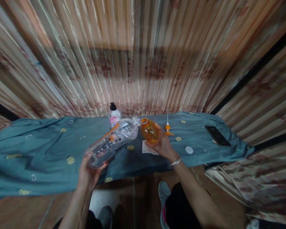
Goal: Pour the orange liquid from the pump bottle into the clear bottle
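My left hand (91, 170) is wrapped round the base of a large clear plastic bottle (109, 144) with an orange stripe. The bottle slants up to the right, its neck beside the mouth of an amber bottle (149, 131). My right hand (161, 143) grips that amber bottle, which is tilted, its open mouth towards the clear neck. Whether the two rims touch is unclear. Right of the amber bottle lies an orange pump head (167, 128) with a thin tube. Beneath my right hand is a white paper (147, 149), partly hidden.
On the teal patterned cloth (50, 143) a black-capped bottle (114, 116) stands behind the clear one. A white round lid (189, 149) and a black phone (217, 135) lie to the right. Striped curtains (143, 63) hang along the back edge.
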`<state>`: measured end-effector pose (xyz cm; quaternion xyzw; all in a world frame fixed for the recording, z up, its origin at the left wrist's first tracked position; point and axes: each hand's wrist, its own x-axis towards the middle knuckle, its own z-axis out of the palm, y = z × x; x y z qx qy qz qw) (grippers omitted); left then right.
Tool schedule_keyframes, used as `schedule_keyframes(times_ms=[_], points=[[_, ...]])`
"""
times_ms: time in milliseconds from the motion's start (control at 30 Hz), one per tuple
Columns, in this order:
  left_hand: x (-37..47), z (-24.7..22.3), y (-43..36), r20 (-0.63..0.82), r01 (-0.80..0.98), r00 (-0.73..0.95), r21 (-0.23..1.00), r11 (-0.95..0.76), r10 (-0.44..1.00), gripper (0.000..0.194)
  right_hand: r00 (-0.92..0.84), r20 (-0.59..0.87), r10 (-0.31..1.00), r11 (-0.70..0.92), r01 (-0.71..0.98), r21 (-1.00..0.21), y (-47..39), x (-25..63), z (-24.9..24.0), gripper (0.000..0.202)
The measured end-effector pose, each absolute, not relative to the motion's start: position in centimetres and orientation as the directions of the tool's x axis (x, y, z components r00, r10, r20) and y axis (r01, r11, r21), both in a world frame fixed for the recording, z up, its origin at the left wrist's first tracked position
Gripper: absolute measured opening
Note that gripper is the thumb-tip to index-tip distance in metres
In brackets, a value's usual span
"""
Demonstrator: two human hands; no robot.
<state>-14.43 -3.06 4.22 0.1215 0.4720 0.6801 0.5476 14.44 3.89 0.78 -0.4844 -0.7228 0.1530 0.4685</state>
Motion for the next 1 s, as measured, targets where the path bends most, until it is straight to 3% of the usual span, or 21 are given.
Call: schedule_keyframes(times_ms=[367,533,900,1000], points=[[-14.4,4.0,-3.3,-0.314,-0.57,-0.402,0.821,0.034,0.86,0.017,-0.075,0.481,0.873,0.447,0.515,-0.732,3.6,15.0,0.5,0.091],[-15.2,3.1,-3.9,-0.251,-0.554,-0.347,0.832,0.018,0.904,0.031,-0.06,0.49,0.87,0.453,0.493,-0.743,3.3,14.7,0.9,0.083],[-14.7,4.0,-5.7,-0.185,-0.482,-0.347,0.876,-0.006,0.919,0.059,-0.057,0.443,0.895,0.418,0.456,-0.786,3.0,15.4,0.6,0.089],[-14.1,4.6,-6.0,-0.126,-0.461,-0.358,0.886,-0.058,0.925,0.055,-0.06,0.437,0.898,0.412,0.464,-0.784,2.9,15.5,0.8,0.09]])
